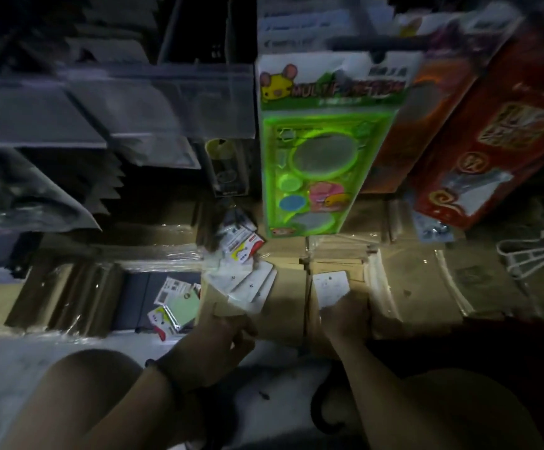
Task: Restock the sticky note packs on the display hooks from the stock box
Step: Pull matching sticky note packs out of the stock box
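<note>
In the dim head view my left hand (228, 332) grips a fan of several white-backed sticky note packs (247, 284), held over a brown cardboard stock box (283, 306). A little to the right, my right hand (345, 319) pinches one white-backed pack (332, 289) by its lower edge, above the same box. More packs lie loose on the floor: a green one (183, 308) to the left and a yellow-and-red one (241, 248) behind the fan. A dark display hook bar (371, 43) runs across the top.
A green toy blister pack (322, 151) hangs from the hook right above the box. Red and orange boxes (497, 131) lean at right. Clear plastic sleeves (118, 105) hang at left. Plastic-wrapped cartons (79, 287) line the floor, a white wire rack (530, 258) lies far right.
</note>
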The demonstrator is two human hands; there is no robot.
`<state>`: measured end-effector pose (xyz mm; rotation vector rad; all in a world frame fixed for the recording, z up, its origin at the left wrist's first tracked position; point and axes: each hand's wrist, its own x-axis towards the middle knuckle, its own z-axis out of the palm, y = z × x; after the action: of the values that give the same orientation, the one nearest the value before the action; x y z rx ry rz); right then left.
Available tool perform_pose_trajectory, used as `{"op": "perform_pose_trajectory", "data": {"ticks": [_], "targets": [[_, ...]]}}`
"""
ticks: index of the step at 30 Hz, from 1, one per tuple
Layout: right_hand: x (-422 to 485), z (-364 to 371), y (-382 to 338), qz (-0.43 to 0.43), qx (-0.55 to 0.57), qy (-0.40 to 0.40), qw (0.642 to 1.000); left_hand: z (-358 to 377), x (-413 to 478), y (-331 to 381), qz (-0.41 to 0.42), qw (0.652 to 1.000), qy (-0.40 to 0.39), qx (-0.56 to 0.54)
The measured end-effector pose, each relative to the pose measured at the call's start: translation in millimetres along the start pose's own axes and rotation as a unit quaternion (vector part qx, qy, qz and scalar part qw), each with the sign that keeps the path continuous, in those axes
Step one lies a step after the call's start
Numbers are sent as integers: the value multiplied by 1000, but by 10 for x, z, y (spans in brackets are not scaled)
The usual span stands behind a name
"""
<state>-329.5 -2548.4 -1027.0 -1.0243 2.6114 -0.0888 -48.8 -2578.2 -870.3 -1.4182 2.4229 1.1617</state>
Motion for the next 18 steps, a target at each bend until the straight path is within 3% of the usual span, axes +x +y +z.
{"op": "perform_pose_trajectory", "data": {"ticks": [6, 10, 15, 18], "targets": [[-95, 68, -83, 50, -24, -1, 998, 10, 41, 54, -20, 999, -23, 9], [-132, -16, -228, 46, 133, -20, 990, -19, -26, 77, -21, 999, -31, -18], [-513, -360, -612, -94, 243, -48, 964, -36, -42, -3, -73, 991, 38, -108], [-922, -651, -854, -208, 281, -25, 937, -75, -110, -18, -124, 954, 85, -259]]}}
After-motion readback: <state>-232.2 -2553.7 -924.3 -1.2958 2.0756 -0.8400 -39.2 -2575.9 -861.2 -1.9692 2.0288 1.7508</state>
